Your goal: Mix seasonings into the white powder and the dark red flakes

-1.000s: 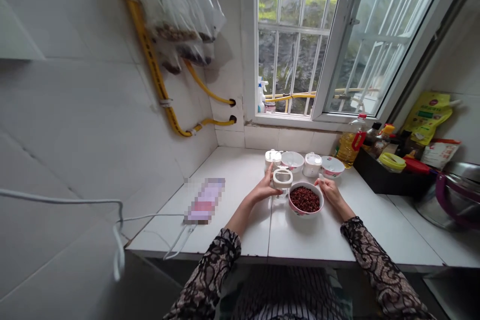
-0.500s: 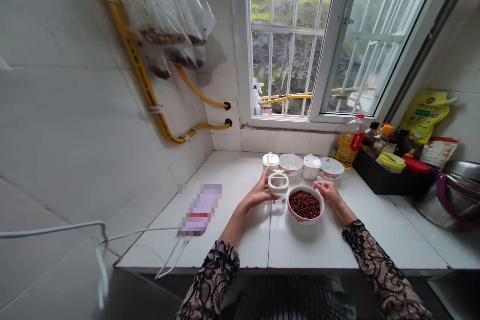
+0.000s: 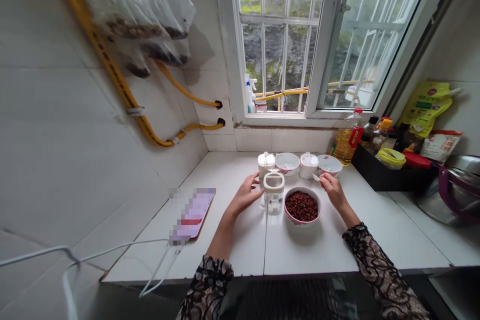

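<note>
My left hand (image 3: 245,195), fingers apart and holding nothing, is just left of a clear jar (image 3: 274,201) with a cream rim. The jar stands upright on the white tiled counter (image 3: 243,255). Right of it is a white bowl with a pink pattern (image 3: 303,222), filled with dark red dried pieces (image 3: 302,205). My right hand (image 3: 330,187) pinches a small white spoon (image 3: 316,177) above the counter, behind and to the right of the filled bowl. Its bowl end points left.
Behind stand two white lidded containers (image 3: 266,165) (image 3: 308,166) and two bowls (image 3: 287,164) (image 3: 330,165). An oil bottle (image 3: 347,142) and a black box of condiments (image 3: 375,172) stand right, beside a metal pot (image 3: 453,195). A phone-like purple object (image 3: 195,217) and white cable (image 3: 123,246) lie left.
My left hand has let go of the jar and moved left from it. My right hand has shifted slightly, and the spoon shows more clearly. The view has shifted a little.
</note>
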`<action>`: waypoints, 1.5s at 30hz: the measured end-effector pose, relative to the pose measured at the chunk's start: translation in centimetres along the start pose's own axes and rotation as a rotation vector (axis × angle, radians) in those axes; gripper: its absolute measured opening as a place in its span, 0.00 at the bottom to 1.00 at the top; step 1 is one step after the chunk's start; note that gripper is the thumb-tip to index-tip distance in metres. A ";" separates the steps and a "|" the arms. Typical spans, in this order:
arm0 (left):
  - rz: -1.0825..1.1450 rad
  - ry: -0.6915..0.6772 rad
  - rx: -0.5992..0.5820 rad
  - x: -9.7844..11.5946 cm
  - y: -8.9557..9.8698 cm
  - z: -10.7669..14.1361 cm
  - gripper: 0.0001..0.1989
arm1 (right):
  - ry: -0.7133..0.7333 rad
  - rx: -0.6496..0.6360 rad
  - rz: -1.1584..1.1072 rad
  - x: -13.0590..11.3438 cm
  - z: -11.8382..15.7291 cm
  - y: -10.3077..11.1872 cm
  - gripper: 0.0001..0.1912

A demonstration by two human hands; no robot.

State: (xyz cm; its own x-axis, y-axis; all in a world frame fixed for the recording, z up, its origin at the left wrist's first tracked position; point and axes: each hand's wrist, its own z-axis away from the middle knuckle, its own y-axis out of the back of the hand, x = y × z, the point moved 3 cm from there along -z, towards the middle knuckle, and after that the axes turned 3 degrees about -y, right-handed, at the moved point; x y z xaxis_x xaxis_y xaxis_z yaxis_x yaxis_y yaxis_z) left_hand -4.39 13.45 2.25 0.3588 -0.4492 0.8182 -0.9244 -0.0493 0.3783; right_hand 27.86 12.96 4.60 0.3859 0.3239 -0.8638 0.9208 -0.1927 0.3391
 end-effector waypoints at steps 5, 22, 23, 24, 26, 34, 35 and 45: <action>-0.198 -0.081 0.217 2.1 0.5 1.4 0.12 | 0.061 -0.037 -0.056 -1.3 0.2 -0.2 0.19; -0.458 -0.806 -0.005 7.7 -6.5 5.5 0.26 | 0.043 -0.055 -0.101 -1.7 0.6 -0.1 0.13; -0.453 -0.804 0.005 7.8 -6.4 5.6 0.24 | 0.044 -0.069 -0.071 -2.0 0.8 0.0 0.13; -0.447 -0.813 0.010 7.8 -6.4 5.6 0.23 | 0.044 -0.083 -0.048 -2.4 0.9 0.1 0.14; -0.437 -0.847 0.005 8.1 -6.4 5.8 0.22 | 0.056 -0.112 -0.016 -3.0 1.3 0.2 0.14; -0.403 -0.918 -0.001 8.6 -6.4 6.4 0.21 | 0.157 -0.247 0.119 -5.0 2.4 0.0 0.12; -0.395 -0.905 -0.006 8.5 -6.3 6.4 0.21 | 0.154 -0.293 0.159 -5.1 2.6 -0.3 0.12; -0.394 -0.879 0.017 8.3 -6.4 6.4 0.18 | 0.378 -0.239 0.502 -5.4 3.4 -1.2 0.29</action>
State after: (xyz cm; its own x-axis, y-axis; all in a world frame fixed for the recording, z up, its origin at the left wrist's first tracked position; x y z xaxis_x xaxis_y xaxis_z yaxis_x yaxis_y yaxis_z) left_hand 3.62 4.34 3.84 0.4255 -0.9048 0.0146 -0.7624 -0.3498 0.5445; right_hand 24.52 8.27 7.55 0.7239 0.5590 -0.4044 0.5948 -0.2086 0.7763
